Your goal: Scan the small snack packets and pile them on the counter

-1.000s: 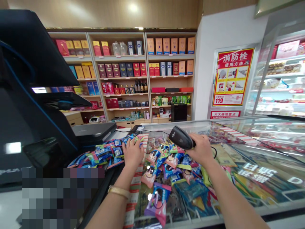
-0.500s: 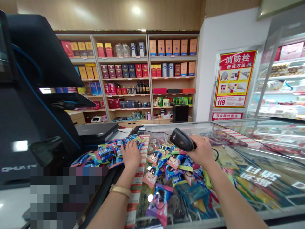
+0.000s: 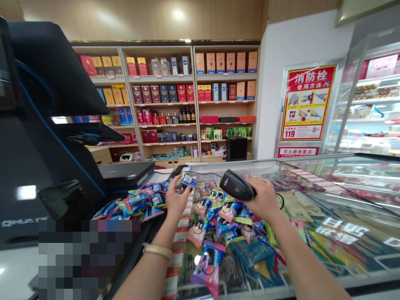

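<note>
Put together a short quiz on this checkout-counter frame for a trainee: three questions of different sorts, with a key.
1. Multiple choice: What has the handheld barcode scanner in its grip?
A) the left hand
B) the right hand
C) neither hand

2. True or false: The left hand is empty.

3. Fill in the blank: The gold-coloured bracelet is worn on the ___ wrist.

Key:
1. B
2. False; it holds a small wrapped snack packet with a barcode on it.
3. left
</note>
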A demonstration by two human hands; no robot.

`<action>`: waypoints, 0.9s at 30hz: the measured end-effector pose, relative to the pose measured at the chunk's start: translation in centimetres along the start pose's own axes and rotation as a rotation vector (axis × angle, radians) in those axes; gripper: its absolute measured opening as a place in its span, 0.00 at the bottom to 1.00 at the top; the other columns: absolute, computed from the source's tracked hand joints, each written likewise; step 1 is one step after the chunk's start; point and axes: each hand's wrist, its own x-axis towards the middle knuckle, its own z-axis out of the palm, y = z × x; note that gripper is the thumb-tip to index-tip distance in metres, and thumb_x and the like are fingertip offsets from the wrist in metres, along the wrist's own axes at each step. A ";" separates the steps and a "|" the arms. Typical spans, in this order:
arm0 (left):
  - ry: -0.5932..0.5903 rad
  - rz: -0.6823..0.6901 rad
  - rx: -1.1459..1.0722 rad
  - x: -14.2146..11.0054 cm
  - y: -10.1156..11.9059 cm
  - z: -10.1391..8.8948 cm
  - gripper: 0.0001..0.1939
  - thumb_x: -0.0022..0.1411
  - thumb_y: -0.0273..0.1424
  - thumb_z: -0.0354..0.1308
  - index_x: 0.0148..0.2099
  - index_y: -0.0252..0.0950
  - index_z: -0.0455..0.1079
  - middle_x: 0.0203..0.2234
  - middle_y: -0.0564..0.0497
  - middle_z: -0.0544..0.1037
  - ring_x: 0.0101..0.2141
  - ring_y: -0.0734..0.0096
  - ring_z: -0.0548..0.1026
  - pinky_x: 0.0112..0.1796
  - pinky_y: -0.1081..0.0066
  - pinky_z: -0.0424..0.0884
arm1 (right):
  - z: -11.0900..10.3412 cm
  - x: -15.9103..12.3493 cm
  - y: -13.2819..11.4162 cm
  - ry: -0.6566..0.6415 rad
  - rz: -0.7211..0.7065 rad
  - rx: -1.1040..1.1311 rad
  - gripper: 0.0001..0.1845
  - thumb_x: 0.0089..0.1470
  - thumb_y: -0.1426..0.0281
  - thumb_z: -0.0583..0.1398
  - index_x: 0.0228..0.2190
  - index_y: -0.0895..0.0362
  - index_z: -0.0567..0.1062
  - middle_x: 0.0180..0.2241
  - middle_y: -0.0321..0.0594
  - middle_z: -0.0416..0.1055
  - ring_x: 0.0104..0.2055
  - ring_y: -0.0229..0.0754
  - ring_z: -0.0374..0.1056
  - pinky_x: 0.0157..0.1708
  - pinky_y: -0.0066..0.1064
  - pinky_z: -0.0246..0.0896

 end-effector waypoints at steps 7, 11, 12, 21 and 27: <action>-0.084 -0.075 -0.122 -0.2 -0.1 0.3 0.28 0.45 0.29 0.65 0.49 0.38 0.62 0.32 0.51 0.77 0.36 0.66 0.78 0.41 0.65 0.74 | -0.4 0.1 -1.5 -0.111 -0.078 0.053 0.17 0.43 0.69 0.60 0.38 0.53 0.77 0.39 0.42 0.78 0.41 0.47 0.70 0.44 0.37 0.49; -0.135 -0.062 -0.107 -0.3 0.1 0.6 0.24 0.47 0.30 0.64 0.47 0.37 0.63 0.31 0.51 0.77 0.34 0.67 0.79 0.39 0.66 0.74 | -0.4 0.2 -2.1 -0.166 -0.074 0.056 0.17 0.42 0.69 0.60 0.38 0.53 0.76 0.39 0.43 0.78 0.42 0.47 0.71 0.44 0.38 0.48; -0.143 -0.063 -0.111 -0.4 0.2 0.6 0.24 0.47 0.30 0.64 0.47 0.37 0.63 0.31 0.51 0.78 0.34 0.67 0.79 0.39 0.66 0.74 | -0.4 0.2 -2.1 -0.177 -0.071 0.053 0.18 0.41 0.70 0.60 0.38 0.53 0.76 0.39 0.42 0.78 0.42 0.47 0.71 0.44 0.38 0.47; -0.171 -0.094 -0.122 -0.6 0.5 0.7 0.25 0.46 0.31 0.65 0.48 0.37 0.63 0.34 0.49 0.79 0.36 0.65 0.79 0.42 0.65 0.73 | -0.6 0.4 -2.2 -0.257 -0.044 0.014 0.16 0.44 0.68 0.61 0.39 0.52 0.77 0.40 0.41 0.78 0.42 0.46 0.71 0.43 0.38 0.48; -0.248 -0.086 -0.076 -1.0 0.0 1.1 0.20 0.48 0.30 0.62 0.46 0.37 0.66 0.40 0.46 0.78 0.43 0.63 0.78 0.43 0.65 0.73 | -0.3 0.2 -1.8 -0.175 -0.041 0.011 0.16 0.44 0.69 0.60 0.38 0.53 0.76 0.39 0.42 0.78 0.42 0.46 0.70 0.43 0.37 0.48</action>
